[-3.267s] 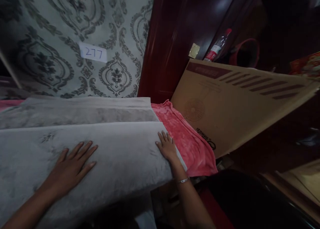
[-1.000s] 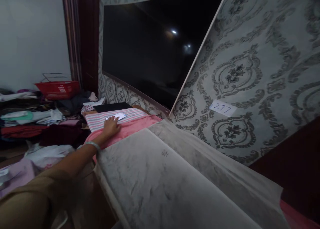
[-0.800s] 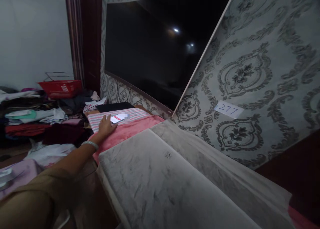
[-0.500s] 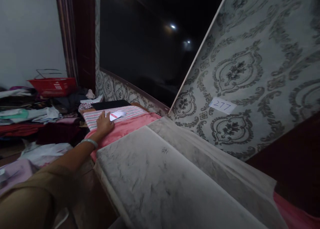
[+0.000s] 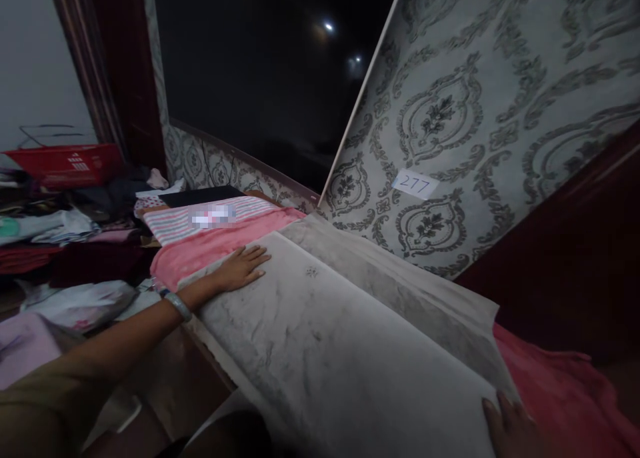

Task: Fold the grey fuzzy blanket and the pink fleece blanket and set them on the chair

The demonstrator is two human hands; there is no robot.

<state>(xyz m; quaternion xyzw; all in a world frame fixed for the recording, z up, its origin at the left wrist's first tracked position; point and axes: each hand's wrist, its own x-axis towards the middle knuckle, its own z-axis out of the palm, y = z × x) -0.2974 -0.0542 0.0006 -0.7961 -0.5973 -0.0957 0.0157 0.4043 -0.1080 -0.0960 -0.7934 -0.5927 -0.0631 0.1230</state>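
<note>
A long pale grey-and-white cloth (image 5: 320, 351) with dark smudges covers the bench-like surface before me. My left hand (image 5: 241, 269) lies flat near its far end, palm down and fingers spread. At the lower right, my right hand (image 5: 513, 425) rests at the cloth's near end, its fingers apart and part of it cut off by the frame. Pink fabric (image 5: 200, 253) lies beyond my left hand, and more pink fabric (image 5: 565, 385) hangs past the right end. A striped cloth (image 5: 170, 226) lies beyond the pink one, with a blurred white item (image 5: 210, 216) on it.
Behind the bench stand a large dark TV screen (image 5: 250, 65) and a patterned wall with a paper label "277" (image 5: 415, 184). To the left are a red basket (image 5: 65, 165), piles of folded clothes (image 5: 70, 228), a white bag (image 5: 83, 305) and a lilac box-like object (image 5: 30, 345).
My left hand has moved from the white item on the striped cloth back onto the grey-white cloth. My right hand has come into view at the lower right. The view has shifted right.
</note>
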